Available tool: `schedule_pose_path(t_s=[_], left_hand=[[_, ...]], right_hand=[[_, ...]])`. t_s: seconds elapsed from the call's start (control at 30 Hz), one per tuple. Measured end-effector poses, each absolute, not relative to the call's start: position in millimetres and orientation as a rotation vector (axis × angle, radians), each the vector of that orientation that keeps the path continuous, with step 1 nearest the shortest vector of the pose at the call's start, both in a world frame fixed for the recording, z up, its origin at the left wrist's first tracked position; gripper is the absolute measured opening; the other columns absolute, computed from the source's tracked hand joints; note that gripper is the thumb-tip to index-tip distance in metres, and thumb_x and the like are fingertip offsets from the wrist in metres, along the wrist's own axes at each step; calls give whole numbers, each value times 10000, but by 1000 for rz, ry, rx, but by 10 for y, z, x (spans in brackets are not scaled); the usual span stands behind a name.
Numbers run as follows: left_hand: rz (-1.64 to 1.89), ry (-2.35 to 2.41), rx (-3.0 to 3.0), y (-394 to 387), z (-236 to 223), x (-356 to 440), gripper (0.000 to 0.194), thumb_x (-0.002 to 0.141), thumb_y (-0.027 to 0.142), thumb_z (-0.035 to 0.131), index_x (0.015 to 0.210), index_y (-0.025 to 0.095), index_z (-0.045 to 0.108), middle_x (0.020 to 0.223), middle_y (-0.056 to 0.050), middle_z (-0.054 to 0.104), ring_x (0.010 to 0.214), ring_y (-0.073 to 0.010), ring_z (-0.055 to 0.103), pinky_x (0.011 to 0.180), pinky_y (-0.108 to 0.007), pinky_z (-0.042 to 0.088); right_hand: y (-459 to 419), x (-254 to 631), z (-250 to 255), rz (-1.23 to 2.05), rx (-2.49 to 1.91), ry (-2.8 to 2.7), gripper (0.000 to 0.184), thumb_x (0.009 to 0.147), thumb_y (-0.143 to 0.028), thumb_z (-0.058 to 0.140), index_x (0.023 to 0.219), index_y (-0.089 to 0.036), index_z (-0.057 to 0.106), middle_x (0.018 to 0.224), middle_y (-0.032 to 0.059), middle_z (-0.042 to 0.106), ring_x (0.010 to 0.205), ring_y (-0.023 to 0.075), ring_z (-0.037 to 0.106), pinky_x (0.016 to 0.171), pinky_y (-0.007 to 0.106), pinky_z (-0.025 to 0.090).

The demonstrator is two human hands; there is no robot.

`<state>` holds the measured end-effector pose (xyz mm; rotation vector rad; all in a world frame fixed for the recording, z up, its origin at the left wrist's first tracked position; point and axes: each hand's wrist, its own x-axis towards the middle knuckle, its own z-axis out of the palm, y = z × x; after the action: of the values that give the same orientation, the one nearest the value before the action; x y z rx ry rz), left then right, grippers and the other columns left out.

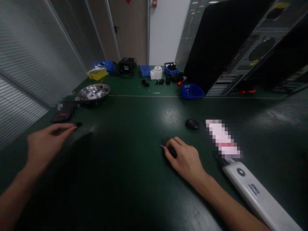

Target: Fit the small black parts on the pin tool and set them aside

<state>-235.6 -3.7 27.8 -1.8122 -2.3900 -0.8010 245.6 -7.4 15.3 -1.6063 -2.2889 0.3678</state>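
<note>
Head view: near the left edge of the green table (125, 160), the left hand (48, 141) pinches a small dark piece (78, 124). Well in from that edge, the right hand (186, 157) grips a black tool (172, 151) with a thin metal tip (162, 146); a black computer mouse (192, 124) lies beyond, toward the far edge.
</note>
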Motion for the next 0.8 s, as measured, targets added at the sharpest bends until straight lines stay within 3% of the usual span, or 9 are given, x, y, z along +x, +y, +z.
schedule_pose_path(t_s=[0.07, 0.27, 0.5, 0.7, 0.8], left_hand=[[-958, -2233, -2219, 18, 409, -1601, 344, 894, 512, 659, 1099, 240, 711, 1170, 33, 716, 1037, -174, 660, 954, -326, 503], [-971, -1540, -3193, 174, 272, -101, 145, 967, 313, 592, 1024, 260, 714, 1107, 19, 715, 1055, -122, 631, 943, -288, 511], [-976, -1565, -3265, 258, 24, 95, 185, 990, 331, 541, 1058, 244, 690, 1108, 3, 689, 1044, -123, 611, 933, -301, 499], [-944, -1502, -3280, 240, 0, 50, 295, 991, 274, 546, 1272, 304, 632, 1219, 22, 686, 1153, -112, 595, 1020, -302, 509], [-1049, -1411, -3268, 237, -29, 37, 284, 978, 255, 569, 1244, 285, 664, 1202, 21, 710, 1135, -106, 617, 1008, -285, 529]], right_hand=[[-72, 2459, 143, 359, -1602, -2287, 198, 1020, -386, 497, 967, -244, 623, 987, 5, 657, 696, 144, 617, 618, 275, 385], [-59, 2477, 111, 363, -1595, -2227, 209, 1030, -395, 477, 971, -242, 607, 979, 4, 660, 753, 160, 637, 641, 285, 397], [-63, 2466, 122, 416, -1501, -2233, 182, 1018, -368, 496, 960, -238, 610, 950, -2, 651, 698, 135, 604, 634, 281, 393], [-56, 2464, 125, 439, -1451, -2254, 157, 1006, -341, 516, 945, -234, 613, 926, -5, 646, 672, 126, 587, 615, 278, 378], [-63, 2455, 127, 478, -1398, -2234, 149, 1009, -329, 516, 957, -228, 612, 931, -3, 645, 705, 127, 603, 640, 274, 396]])
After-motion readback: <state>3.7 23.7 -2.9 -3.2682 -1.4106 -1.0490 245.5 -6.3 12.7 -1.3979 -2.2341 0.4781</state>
